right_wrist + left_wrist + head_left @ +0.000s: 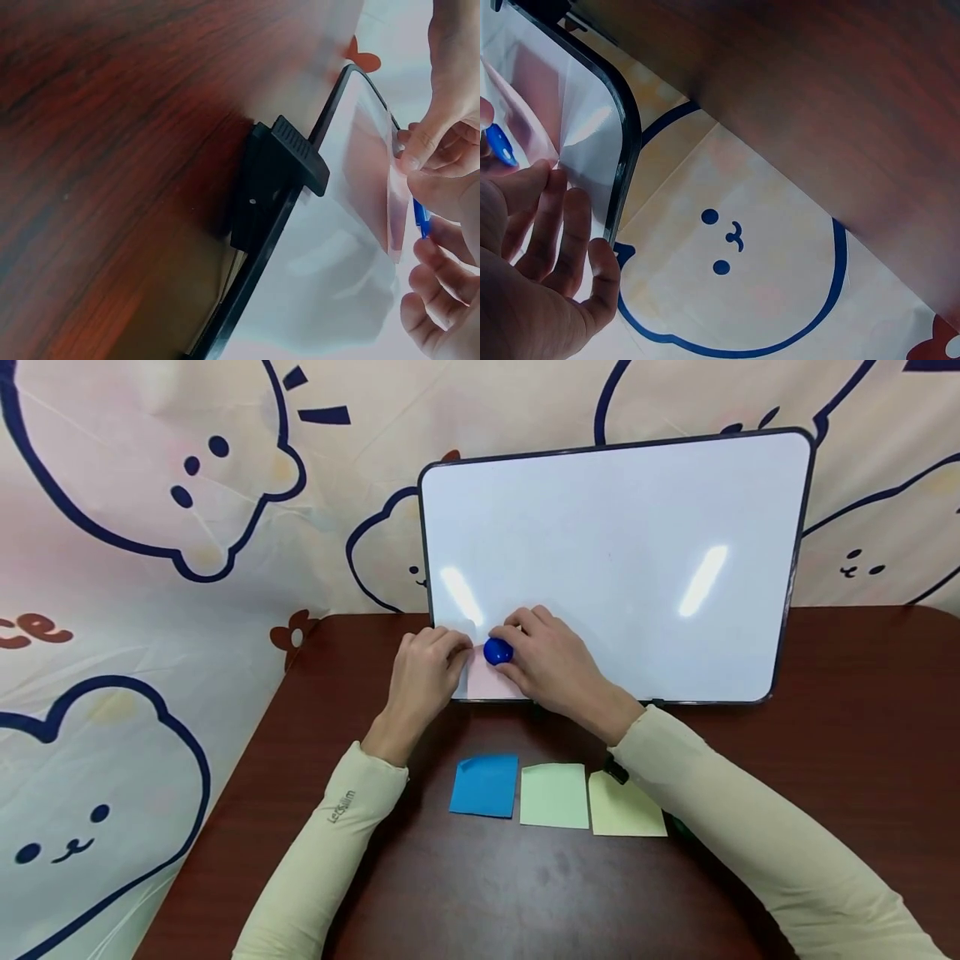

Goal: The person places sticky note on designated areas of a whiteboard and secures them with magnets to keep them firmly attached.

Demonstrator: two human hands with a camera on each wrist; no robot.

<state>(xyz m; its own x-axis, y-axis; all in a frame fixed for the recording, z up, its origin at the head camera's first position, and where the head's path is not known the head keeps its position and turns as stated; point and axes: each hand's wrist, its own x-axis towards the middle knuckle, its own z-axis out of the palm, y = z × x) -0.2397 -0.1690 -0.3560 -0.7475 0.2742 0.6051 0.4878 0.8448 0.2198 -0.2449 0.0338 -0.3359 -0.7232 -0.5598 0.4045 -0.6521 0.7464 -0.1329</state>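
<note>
At the lower left of the whiteboard [615, 535], a pink sheet of note paper [487, 684] stands before its surface. My left hand [426, 672] pinches the paper's upper left edge between thumb and fingertips. In the right wrist view the pink paper [397, 210] tilts away from the board, its reflection showing behind. My right hand [552, 662] grips a round, glossy blue magnet [498, 651] against the paper's upper part. Seen from the left wrist, the blue magnet [501, 146] is partly hidden by fingers.
Blue [485, 787], pale green [555, 796] and yellow [626, 810] notes lie in a row on the dark wooden table [562, 893]. My right sleeve overlaps the yellow one. A black clip stand [281, 165] holds the board's lower edge. Printed cloth [150, 610] hangs behind.
</note>
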